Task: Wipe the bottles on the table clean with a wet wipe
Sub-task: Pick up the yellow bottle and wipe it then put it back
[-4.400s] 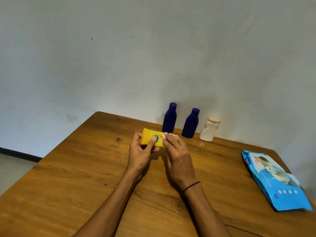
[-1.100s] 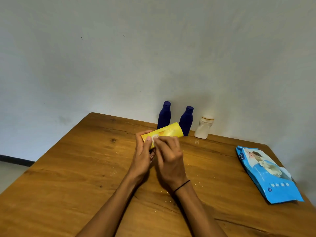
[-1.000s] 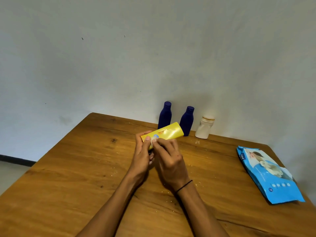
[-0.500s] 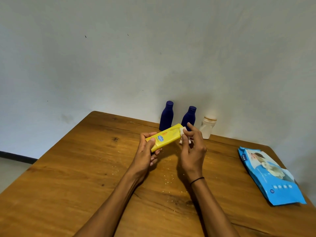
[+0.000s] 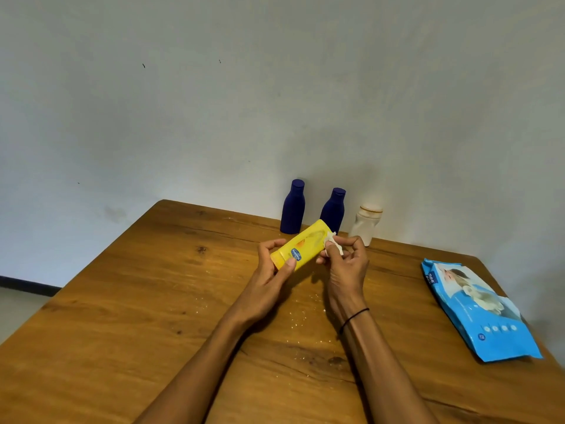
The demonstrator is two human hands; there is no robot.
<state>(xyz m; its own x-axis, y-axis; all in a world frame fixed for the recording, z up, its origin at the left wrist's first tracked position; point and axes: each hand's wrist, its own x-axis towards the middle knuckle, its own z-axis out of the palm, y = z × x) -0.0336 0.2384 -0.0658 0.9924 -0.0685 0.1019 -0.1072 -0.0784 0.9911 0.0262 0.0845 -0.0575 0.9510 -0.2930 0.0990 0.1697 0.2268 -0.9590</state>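
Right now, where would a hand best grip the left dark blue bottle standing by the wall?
Likely the left dark blue bottle is best gripped around its wide lower body, coming from the front: it stands upright, the wall is behind it, and the second blue bottle stands to its right.

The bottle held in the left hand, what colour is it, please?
Yellow bottle, with a small blue label; head view.

"mee" on blue wipes pack (image 5: 477,307)

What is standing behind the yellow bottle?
Behind the yellow bottle stand two blue bottles by the wall; it covers the right one's base.
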